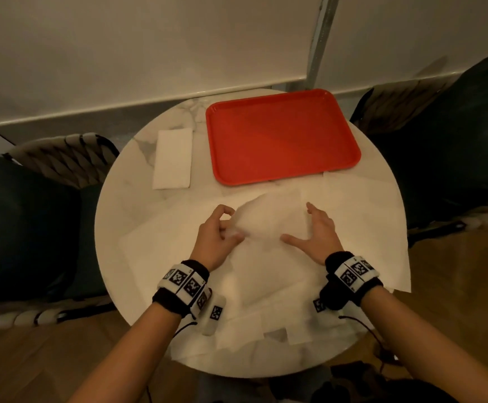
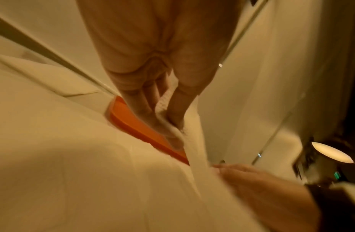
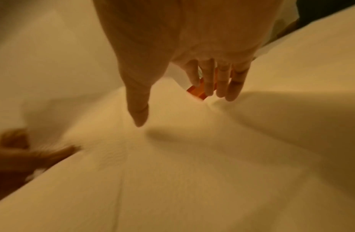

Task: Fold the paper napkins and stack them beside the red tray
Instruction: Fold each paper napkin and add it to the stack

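Pinching lifted napkin (image 1: 269, 219) edge, left hand (image 1: 215, 239) grip narrow on paper, likely starting fold. Right hand (image 1: 318, 234) splayed wide, flattening. Folded stack (image 1: 173, 159) just left of red tray (image 1: 283, 135) on worktop (image 1: 114, 228).

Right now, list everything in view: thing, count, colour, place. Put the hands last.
table: one, white marble, round, centre.
tray: one, red, far right part of the table.
folded napkins: one stack, white, left of the tray, apart from it.
lifted napkin: one, white, raised between the hands.
loose napkins: several, white, spread over the near half of the table; count unclear.
chairs: two, dark with woven backs, left and right of the table.
left hand: pinches the lifted napkin's left edge.
right hand: fingers spread, at the lifted napkin's right side.
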`<state>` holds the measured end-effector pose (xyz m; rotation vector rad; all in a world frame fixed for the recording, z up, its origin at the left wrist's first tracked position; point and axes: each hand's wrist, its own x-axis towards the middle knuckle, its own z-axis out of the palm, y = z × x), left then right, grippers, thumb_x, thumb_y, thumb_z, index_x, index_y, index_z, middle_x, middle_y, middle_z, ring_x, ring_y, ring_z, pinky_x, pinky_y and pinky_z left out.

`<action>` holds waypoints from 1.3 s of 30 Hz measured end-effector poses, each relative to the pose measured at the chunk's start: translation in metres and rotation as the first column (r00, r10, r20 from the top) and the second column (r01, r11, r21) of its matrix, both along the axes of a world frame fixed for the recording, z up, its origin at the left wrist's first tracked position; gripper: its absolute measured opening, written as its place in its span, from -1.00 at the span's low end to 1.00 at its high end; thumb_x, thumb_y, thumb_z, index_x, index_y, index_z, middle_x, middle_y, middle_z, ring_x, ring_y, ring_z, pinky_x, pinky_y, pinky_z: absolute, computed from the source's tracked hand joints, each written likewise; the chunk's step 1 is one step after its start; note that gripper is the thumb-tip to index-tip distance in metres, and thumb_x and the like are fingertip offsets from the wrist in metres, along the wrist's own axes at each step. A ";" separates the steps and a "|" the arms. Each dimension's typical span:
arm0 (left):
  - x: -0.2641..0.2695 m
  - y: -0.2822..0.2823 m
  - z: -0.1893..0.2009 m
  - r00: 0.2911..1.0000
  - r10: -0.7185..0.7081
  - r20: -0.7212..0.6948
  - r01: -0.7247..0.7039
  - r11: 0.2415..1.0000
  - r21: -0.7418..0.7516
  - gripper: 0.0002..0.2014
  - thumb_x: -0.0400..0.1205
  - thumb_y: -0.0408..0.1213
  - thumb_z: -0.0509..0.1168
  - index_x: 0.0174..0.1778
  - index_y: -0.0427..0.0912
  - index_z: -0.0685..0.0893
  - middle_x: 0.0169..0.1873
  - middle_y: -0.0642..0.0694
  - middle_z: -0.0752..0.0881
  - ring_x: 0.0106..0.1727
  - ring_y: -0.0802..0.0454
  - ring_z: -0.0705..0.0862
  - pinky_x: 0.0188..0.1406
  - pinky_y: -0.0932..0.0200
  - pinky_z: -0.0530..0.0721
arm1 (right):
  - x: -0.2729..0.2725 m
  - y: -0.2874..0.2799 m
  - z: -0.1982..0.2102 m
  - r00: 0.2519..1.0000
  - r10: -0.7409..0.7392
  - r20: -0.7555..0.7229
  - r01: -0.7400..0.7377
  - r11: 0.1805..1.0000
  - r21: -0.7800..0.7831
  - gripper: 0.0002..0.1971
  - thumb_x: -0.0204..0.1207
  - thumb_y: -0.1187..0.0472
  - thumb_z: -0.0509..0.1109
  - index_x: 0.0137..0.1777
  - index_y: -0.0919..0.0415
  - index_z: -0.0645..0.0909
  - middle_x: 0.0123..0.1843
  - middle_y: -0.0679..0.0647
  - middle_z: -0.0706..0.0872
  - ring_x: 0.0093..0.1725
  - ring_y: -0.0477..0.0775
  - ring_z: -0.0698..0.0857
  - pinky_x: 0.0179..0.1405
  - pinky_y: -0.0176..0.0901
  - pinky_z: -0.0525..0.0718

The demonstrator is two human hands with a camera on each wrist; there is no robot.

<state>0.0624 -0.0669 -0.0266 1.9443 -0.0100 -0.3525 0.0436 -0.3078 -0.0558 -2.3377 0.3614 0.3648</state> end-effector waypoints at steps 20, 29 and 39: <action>0.015 0.071 0.020 0.952 0.222 -0.210 -0.282 0.902 -0.327 -0.91 0.66 -0.23 0.34 -0.03 -0.18 0.64 -0.30 0.13 0.76 -0.22 0.11 0.76 -0.33 0.19 0.74 | 0.035 0.161 0.040 0.955 0.035 0.296 -0.158 0.901 0.405 -0.81 0.35 0.17 0.57 -0.13 -0.01 0.61 -0.28 -0.04 0.66 -0.43 -0.03 0.56 -0.37 -0.30 0.58; 0.030 0.113 0.012 0.945 0.247 -0.215 -0.301 0.915 -0.268 -0.78 0.57 -0.58 0.32 0.04 -0.23 0.65 -0.11 -0.18 0.80 -0.08 -0.19 0.77 -0.14 -0.02 0.71 | 0.051 0.190 0.042 0.972 0.068 0.226 -0.162 0.887 0.433 -0.64 0.28 0.03 0.65 0.05 -0.04 0.67 -0.03 -0.08 0.69 -0.34 -0.06 0.62 -0.31 -0.39 0.57; 0.070 0.149 0.014 0.968 0.149 -0.202 -0.203 0.939 -0.278 -0.42 0.57 -0.63 0.26 0.36 0.04 0.33 0.01 -0.32 0.76 -0.09 -0.15 0.76 -0.29 0.16 0.71 | 0.075 0.201 0.037 0.969 0.128 0.213 -0.208 0.887 0.413 -0.82 0.39 0.31 0.52 -0.15 -0.02 0.68 0.00 -0.19 0.67 -0.18 -0.10 0.61 -0.23 -0.35 0.59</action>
